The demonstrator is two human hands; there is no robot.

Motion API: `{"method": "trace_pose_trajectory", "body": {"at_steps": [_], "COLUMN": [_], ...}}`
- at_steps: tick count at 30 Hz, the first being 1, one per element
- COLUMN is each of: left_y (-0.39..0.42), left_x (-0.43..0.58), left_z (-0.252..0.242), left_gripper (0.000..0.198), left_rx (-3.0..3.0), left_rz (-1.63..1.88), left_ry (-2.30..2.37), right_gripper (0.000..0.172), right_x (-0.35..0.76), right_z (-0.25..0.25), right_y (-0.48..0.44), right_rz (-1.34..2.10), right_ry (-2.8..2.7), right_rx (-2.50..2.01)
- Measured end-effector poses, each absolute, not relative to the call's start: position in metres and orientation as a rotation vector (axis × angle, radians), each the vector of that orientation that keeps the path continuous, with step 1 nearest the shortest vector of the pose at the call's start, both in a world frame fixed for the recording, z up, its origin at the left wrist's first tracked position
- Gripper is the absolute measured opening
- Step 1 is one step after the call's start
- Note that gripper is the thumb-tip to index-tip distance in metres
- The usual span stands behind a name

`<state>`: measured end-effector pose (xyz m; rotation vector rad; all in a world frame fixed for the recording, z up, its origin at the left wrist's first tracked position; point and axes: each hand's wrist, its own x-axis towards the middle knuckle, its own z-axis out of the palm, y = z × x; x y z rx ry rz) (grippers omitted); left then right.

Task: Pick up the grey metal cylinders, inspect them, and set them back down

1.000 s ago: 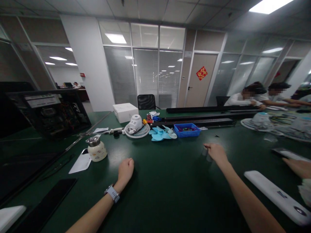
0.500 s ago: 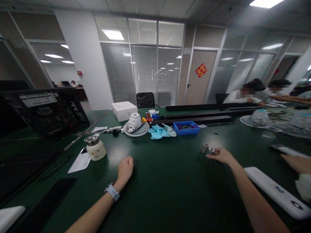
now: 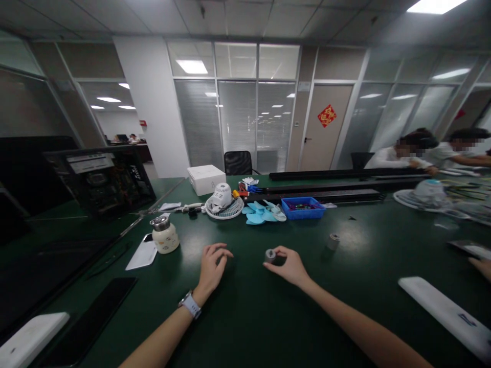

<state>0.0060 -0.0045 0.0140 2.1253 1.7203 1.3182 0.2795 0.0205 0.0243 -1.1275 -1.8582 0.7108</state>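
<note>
A grey metal cylinder (image 3: pixel 270 256) in front of the blue plastic bin (image 3: pixel 306 214) is being pinched in the right hand (image 3: pixel 292 267), fingers spanning its sides, likely for steadiness, while the left hand (image 3: pixel 211 267) is holding nothing, fingers loosely parted.

- Stretches the left forearm (image 3: pixel 164 329) and the right forearm (image 3: pixel 351 318) over the desk (image 3: pixel 245 322) from its near edge, slanting both inward.
- Holds the left hand (image 3: pixel 210 267) relaxed and unclosed, with fingers (image 3: pixel 219 247) loosely parted, slightly bent, pointing inward and partly toward the far edge of the desk.
- Sets the left wrist (image 3: pixel 198 295) nearly in line with its forearm.
- Faces the right hand (image 3: pixel 291 267) toward the left one, well apart from it and about as far from the far edge.
- Pinches with the right thumb (image 3: pixel 275 269) and forefinger (image 3: pixel 283 250), curving both.
- Bends the right wrist (image 3: pixel 307 284) only slightly.
</note>
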Motion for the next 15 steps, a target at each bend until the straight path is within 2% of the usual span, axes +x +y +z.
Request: {"method": "trace_pose_trajectory", "body": {"at_steps": [2, 8, 15], "left_y": [-0.011, -0.015, -0.004], "left_x": [0.016, 0.051, 0.067], "left_z": [0.017, 0.02, 0.031], "left_gripper": [0.023, 0.024, 0.016], "left_rx": [2.149, 2.153, 2.091], "left_rz": [1.387, 1.349, 1.331], "left_ry": [1.746, 1.716, 1.714], "right_gripper": [0.036, 0.035, 0.035], "right_x": [0.255, 0.235, 0.236], "right_z": [0.015, 0.003, 0.014], "right_y": [0.021, 0.029, 0.023], "right_rz": [0.722, 0.794, 0.575], "right_ry": [-1.89, -1.961, -2.14], "right_rx": [-1.089, -1.037, -1.105]}}
